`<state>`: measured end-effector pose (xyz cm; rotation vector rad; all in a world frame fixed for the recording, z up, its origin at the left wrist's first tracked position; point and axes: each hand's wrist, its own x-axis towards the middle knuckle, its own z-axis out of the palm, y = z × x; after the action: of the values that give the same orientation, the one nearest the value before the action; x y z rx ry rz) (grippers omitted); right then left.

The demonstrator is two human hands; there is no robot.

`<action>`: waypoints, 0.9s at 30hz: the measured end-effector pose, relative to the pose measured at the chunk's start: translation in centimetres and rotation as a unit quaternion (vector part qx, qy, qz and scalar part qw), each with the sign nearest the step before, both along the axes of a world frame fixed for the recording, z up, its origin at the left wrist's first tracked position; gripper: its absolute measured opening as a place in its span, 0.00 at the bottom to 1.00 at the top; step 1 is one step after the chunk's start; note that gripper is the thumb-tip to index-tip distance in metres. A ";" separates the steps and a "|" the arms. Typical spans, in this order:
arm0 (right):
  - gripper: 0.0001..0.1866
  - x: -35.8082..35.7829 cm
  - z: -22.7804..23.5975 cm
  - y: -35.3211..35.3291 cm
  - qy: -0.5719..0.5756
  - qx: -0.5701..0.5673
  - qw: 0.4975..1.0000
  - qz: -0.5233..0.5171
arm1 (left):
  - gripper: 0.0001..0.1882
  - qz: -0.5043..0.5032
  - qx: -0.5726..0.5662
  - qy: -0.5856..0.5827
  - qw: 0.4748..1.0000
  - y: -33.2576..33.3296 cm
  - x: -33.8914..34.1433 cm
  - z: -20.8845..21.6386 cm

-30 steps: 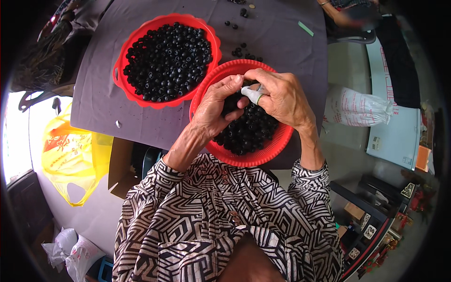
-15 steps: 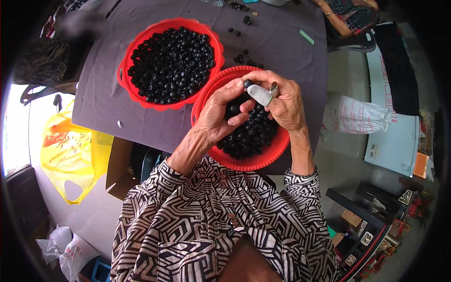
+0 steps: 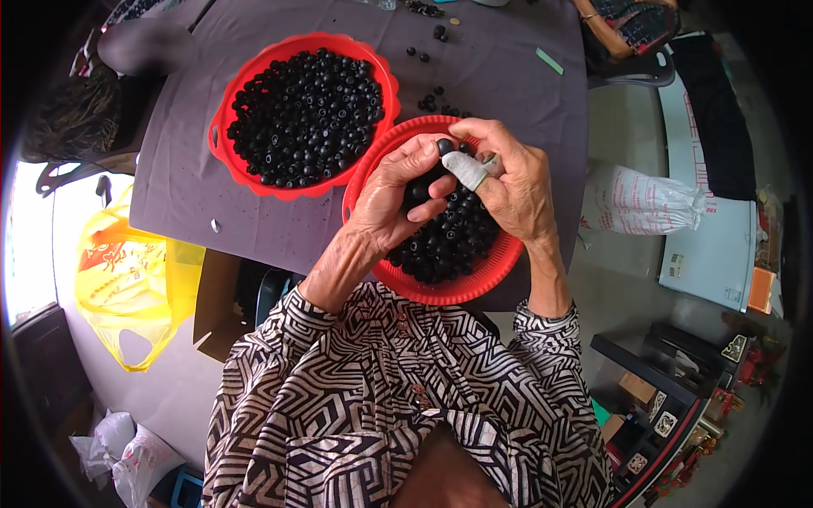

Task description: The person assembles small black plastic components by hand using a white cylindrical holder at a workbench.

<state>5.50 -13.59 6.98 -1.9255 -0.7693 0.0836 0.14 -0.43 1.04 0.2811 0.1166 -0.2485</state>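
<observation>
Above a round red basket [image 3: 500,273], my left hand [image 3: 381,199] pinches a small black ball-shaped piece [image 3: 445,147] between thumb and forefinger. Its other fingers curl inward. My right hand [image 3: 523,190] is closed beside it, a whitish wrap [image 3: 464,170] covering one digit whose tip sits right by the piece. Something small lies in the curl of the right fingers, too hidden to name. Many similar black pieces [image 3: 445,245] fill the basket below; some show ring-shaped openings. Further left, a scalloped red basket [image 3: 222,110] is heaped with more of them.
Several loose black pieces [image 3: 432,103] lie on the grey cloth-covered table [image 3: 279,224] beyond the baskets, near a pale green strip [image 3: 549,61]. A yellow plastic bag [image 3: 127,284] hangs at the left by a cardboard box [image 3: 216,300]. Another person's arm [image 3: 603,34] shows at the far right.
My right forefinger has lifted and spread away from the black piece, and the right hand has shifted slightly right. The left hand keeps its pinch. The whole view has shifted slightly.
</observation>
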 end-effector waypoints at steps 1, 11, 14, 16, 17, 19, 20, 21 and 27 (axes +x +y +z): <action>0.09 0.3 -0.2 -0.4 0.001 0.000 1.000 -0.002 | 0.09 0.003 0.006 -0.005 1.000 0.0 0.0 0.1; 0.27 2.4 0.1 -0.9 -0.027 -0.162 0.981 0.101 | 0.08 -0.031 0.092 -0.024 0.995 0.7 0.1 -0.3; 0.27 2.5 0.2 -0.9 -0.026 -0.192 0.974 0.114 | 0.08 -0.035 0.113 -0.018 0.993 0.8 0.1 -0.2; 0.28 2.5 0.3 -0.9 -0.020 -0.214 0.969 0.120 | 0.08 -0.036 0.135 -0.015 0.990 0.8 0.1 -0.1; 0.28 2.6 0.3 -0.9 -0.019 -0.214 0.969 0.119 | 0.08 -0.037 0.135 -0.014 0.990 0.9 0.2 -0.1; 0.28 2.6 0.2 -0.9 -0.029 -0.211 0.969 0.127 | 0.08 -0.039 0.151 -0.011 0.988 0.9 0.2 -0.1; 0.28 2.6 0.1 -0.8 -0.028 -0.211 0.969 0.127 | 0.08 -0.039 0.151 -0.010 0.988 0.9 0.2 -0.2; 0.27 2.5 0.1 -0.8 -0.031 -0.211 0.969 0.128 | 0.08 -0.036 0.143 -0.011 0.989 1.0 0.2 -0.2; 0.20 2.1 -0.1 -0.6 -0.061 -0.196 0.972 0.113 | 0.08 -0.029 0.114 0.010 0.993 0.7 0.2 -0.3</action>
<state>7.64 -14.14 6.84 -2.2212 -1.1198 0.2763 0.36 0.25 0.76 0.5101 0.1571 -0.2954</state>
